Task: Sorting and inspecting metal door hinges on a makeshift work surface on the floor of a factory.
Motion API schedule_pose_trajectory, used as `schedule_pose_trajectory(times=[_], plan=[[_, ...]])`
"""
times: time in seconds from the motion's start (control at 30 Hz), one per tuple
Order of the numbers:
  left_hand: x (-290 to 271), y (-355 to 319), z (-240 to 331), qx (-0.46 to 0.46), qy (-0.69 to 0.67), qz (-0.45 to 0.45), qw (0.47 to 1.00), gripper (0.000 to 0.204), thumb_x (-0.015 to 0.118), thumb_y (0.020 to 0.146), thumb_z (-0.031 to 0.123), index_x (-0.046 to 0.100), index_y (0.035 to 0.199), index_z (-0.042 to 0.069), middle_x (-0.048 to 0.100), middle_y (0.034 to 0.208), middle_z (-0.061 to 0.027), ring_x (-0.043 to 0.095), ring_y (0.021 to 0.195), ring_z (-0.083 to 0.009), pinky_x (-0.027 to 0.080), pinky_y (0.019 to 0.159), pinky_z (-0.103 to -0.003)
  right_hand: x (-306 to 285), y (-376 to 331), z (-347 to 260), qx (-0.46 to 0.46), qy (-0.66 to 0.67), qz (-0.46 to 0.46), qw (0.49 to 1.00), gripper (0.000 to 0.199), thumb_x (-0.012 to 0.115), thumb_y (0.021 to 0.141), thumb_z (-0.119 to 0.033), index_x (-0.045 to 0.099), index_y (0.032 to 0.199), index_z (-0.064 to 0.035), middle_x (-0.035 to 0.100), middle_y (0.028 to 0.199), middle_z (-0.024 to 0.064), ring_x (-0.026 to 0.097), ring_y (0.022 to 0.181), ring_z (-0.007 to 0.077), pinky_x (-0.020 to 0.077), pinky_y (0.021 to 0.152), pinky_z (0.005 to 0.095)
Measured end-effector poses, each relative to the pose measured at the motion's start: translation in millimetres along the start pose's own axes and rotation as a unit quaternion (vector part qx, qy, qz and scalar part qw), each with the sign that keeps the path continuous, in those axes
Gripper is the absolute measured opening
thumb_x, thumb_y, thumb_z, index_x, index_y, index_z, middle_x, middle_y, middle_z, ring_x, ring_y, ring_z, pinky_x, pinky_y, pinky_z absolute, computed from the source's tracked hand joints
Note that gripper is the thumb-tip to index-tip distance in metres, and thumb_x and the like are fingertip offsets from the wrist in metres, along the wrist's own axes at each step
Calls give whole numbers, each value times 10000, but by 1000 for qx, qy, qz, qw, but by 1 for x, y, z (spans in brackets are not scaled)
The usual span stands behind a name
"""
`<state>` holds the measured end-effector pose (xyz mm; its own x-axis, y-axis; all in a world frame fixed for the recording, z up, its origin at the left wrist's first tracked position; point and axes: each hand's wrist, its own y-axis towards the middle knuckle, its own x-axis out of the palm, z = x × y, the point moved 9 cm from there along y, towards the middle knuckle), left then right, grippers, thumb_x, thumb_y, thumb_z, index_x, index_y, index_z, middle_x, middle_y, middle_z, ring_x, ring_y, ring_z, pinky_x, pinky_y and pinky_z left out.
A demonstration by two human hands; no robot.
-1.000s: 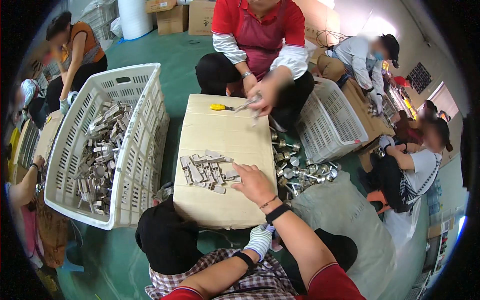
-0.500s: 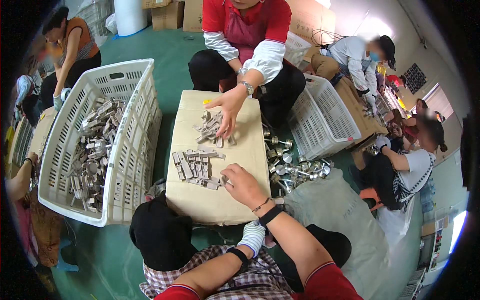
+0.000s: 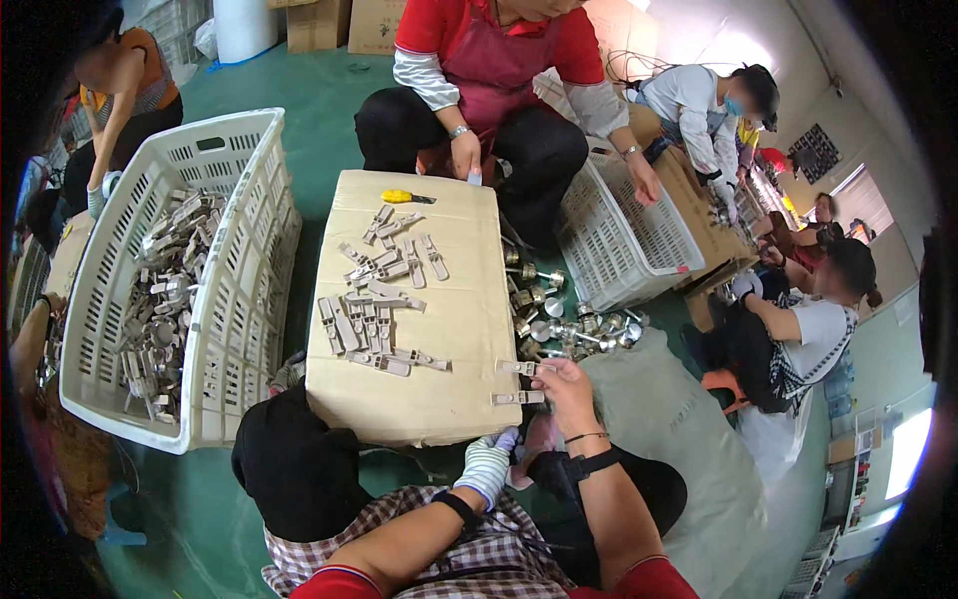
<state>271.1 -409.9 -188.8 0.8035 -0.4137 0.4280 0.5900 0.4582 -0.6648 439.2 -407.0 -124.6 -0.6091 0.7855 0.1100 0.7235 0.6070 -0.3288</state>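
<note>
My right hand (image 3: 569, 397) is at the right edge of a cardboard-topped work surface (image 3: 459, 299), its fingertips pinching a small grey lever-like part (image 3: 516, 367). Just below that, a second grey part (image 3: 519, 397) lies at the same edge. Several similar parts (image 3: 371, 324) are spread over the left half of the cardboard, some side by side in a row. In a striped glove, my left hand (image 3: 487, 467) is low at the near edge, fingers curled; what they hold, if anything, is hidden. A yellow-handled cutter (image 3: 407, 197) rests near the far edge.
At left stands a white crate (image 3: 244, 290) full of grey parts. Metal fittings (image 3: 569, 319) and a pale sack (image 3: 679, 419) lie at right, near another white crate (image 3: 639, 240). Opposite me sits a person in a red apron (image 3: 494, 75); other people work around.
My right hand has moved right from the laid-out parts to the cardboard's edge. The person opposite has drawn a hand back from the far pile, uncovering the cutter.
</note>
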Motion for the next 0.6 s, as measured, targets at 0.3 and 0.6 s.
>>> schedule_pose_trajectory(times=[0.3,0.6], plan=[[-2,2,0,-10,10,0,1000,275,581,895,227,621,1051,4,652,959,-48,551,809,-109,438,771,-249,-6,19,13,-56,-86,23,994,78,629,802,-25,616,872,7,631,801,36,586,732,104,463,682,230],[-2,4,-12,-66,-20,10,998,287,572,899,211,604,1115,24,638,1016,-28,548,880,-118,423,820,-262,-2,25,25,-32,-105,13,994,57,624,796,-14,615,852,-5,630,794,30,583,732,93,460,677,222]])
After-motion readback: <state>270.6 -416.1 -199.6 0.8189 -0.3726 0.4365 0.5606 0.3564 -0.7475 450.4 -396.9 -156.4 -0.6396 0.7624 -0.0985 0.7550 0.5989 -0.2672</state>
